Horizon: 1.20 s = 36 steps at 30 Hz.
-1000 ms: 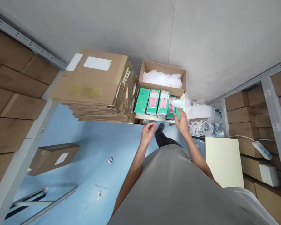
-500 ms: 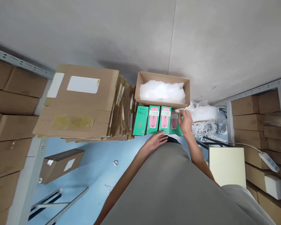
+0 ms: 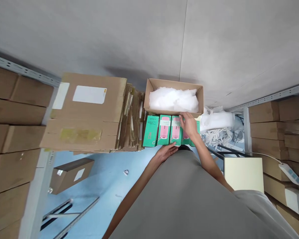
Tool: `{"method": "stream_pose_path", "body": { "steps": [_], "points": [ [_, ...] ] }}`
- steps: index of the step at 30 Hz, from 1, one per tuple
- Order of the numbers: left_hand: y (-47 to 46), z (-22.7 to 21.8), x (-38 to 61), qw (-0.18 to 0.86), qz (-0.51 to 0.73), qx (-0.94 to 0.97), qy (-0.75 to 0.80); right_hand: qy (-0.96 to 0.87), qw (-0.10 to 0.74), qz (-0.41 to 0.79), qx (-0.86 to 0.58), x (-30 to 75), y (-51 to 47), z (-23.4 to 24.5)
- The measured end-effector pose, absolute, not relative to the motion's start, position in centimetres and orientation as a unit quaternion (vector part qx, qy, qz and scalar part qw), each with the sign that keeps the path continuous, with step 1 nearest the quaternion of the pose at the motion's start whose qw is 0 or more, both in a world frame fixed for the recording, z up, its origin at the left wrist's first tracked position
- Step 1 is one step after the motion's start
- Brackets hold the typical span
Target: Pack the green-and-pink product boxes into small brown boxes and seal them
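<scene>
A row of several green boxes with pink pictures (image 3: 164,131) stands in front of an open cardboard carton (image 3: 173,113). White foam wrapping (image 3: 173,99) fills the carton. My right hand (image 3: 188,124) lies over the upper part of the row, its bent fingers closed on the top of a box near the middle; the palm hides part of the box behind it. At the lower edge of the row, my left hand (image 3: 166,152) has its fingers stretched out, the tips touching the bottom of a middle box.
Flattened cardboard (image 3: 89,113) is piled high on the left. A taped carton (image 3: 72,174) lies on the blue floor. To the right are a roll of white foam (image 3: 218,119), shredded paper (image 3: 218,136) and a cream-topped stool (image 3: 243,174). Shelves of brown boxes (image 3: 265,131) flank both sides.
My right hand has moved left along the row, from its right end to the middle boxes. The white piece at its fingertips no longer shows. My left hand has hardly moved.
</scene>
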<state>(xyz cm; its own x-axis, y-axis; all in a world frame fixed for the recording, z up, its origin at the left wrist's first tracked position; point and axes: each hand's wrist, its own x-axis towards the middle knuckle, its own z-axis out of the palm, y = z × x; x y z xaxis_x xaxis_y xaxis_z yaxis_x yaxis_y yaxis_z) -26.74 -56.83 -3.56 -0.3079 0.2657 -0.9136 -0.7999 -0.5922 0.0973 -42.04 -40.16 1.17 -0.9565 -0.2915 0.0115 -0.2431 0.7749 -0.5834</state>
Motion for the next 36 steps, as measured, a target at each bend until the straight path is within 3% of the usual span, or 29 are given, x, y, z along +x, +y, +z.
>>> {"method": "stream_pose_path", "body": {
  "steps": [7, 14, 21, 36],
  "points": [
    [-56.5, -2.3, -25.5, 0.296, 0.793, -0.416, 0.333, 0.927, 0.107, -0.335, -0.132, -39.8, -40.1, -1.6],
    [-54.4, 0.5, -21.2, 0.237, 0.829, -0.332, 0.382, 0.907, -0.001, -0.399, -0.131, -35.3, -36.7, 0.6],
    [-49.1, 1.1, -14.7, 0.230, 0.845, -0.285, 0.389, 0.899, -0.077, -0.427, -0.054, -25.3, -27.5, 2.4],
    [-36.9, 1.9, -2.8, 0.428, 0.746, -0.180, 0.478, 0.883, -0.160, -0.387, 0.210, -2.3, -12.1, 2.6]
  ]
}}
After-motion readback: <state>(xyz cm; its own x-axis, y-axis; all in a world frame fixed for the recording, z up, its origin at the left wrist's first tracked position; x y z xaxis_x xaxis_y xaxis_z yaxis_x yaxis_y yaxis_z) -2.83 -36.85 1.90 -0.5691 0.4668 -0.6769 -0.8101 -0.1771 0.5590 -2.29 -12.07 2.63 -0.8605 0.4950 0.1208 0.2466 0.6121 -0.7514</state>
